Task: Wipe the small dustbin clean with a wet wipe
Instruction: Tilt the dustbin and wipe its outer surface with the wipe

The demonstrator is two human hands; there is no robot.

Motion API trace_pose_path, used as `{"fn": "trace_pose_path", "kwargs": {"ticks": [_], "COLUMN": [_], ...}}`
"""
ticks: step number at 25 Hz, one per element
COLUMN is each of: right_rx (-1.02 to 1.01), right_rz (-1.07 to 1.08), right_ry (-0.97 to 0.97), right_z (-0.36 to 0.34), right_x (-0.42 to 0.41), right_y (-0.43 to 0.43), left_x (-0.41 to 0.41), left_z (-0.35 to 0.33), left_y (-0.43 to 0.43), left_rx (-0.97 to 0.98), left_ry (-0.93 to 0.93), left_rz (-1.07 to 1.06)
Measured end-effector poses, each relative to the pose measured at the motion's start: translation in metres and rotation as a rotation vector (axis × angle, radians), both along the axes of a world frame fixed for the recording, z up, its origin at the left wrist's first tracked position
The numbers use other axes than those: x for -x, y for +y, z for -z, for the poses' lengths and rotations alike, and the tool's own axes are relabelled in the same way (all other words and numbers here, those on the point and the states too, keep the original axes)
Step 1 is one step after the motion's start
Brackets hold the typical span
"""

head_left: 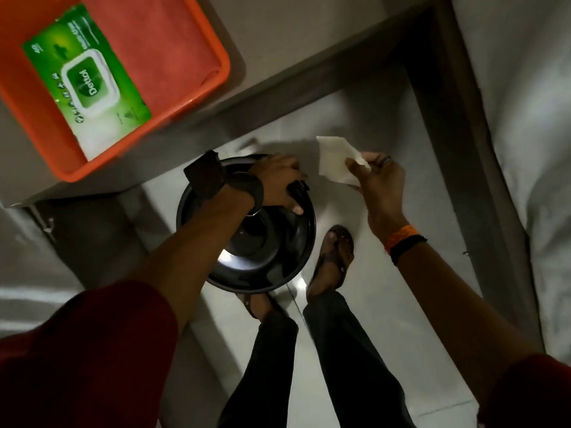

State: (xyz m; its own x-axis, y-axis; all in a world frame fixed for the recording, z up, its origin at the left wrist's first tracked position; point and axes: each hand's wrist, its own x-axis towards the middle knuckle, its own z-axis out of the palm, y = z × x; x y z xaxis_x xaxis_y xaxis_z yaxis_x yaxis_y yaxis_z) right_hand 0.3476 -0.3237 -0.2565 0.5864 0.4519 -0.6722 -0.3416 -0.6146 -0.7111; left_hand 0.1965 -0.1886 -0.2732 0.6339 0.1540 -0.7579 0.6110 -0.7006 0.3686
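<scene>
Head view: your left hand [278, 180] grips the small dustbin [247, 239] by its rim above the floor; right fingers [355, 168] pinch the wet wipe [335, 159] just beside. Wiping not yet begun; next, press wipe to rim.

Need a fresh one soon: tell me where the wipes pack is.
The green wipes pack lies in the orange tray at upper left, on the ledge above the black dustbin.

Left hand [278, 180] grips the black dustbin [262, 257] rim; right hand [381, 180] pinches a white wet wipe [335, 159].
</scene>
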Motion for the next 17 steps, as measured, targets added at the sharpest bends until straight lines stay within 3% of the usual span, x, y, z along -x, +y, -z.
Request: {"fn": "trace_pose_path", "kwargs": {"ticks": [3, 7, 9, 13, 15, 17], "right_rx": [-0.023, -0.041, -0.081, -0.235, -0.272, -0.093], "right_rz": [-0.077, -0.271, -0.494, -1.142, -1.281, -1.273], "right_ry": [-0.184, -0.361, -0.334, -0.343, -0.487, -0.626], "right_z": [0.016, 0.020, 0.017, 0.019, 0.034, 0.064], "right_x": [0.006, 0.043, 0.068, 0.116, 0.118, 0.100], "right_y": [-0.010, -0.033, -0.048, -0.073, -0.072, -0.055], "left_x": [0.000, 0.050, 0.080, 0.112, 0.119, 0.126], "left_z": [0.000, -0.027, -0.039, -0.041, -0.037, -0.030], "left_y": [-0.012, -0.023, -0.027, -0.033, -0.038, -0.045], "left_rx": [0.170, 0.171, 0.148, 0.170, 0.155, 0.127], "left_ry": [-0.012, -0.129, -0.158, -0.165, -0.196, -0.241], "left_rz": [-0.091, -0.143, -0.183, -0.241, -0.258, -0.254]}}
